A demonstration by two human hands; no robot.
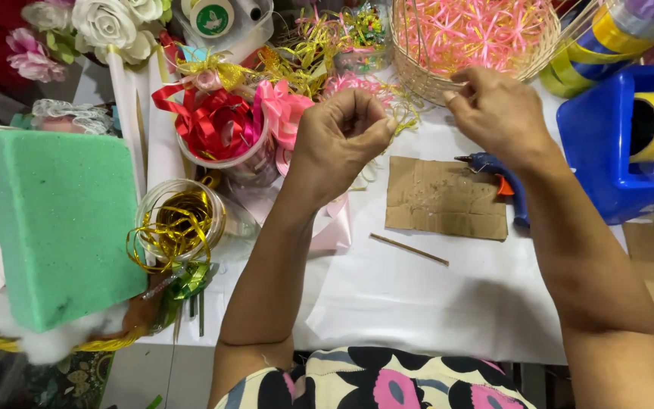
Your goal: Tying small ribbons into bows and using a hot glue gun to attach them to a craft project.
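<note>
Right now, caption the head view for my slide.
Left hand and right hand raised, fingers pinched, above cardboard piece and blue glue gun.

At the top edge, left of centre, we see a clear plastic container (245, 26) with a round white label (211, 17) bearing a green circle. At the top right lies a bottle (616, 30) tilted on its side, wrapped in a yellow and blue label (596, 42) with a purple upper part. We find no signs or screens.
</note>
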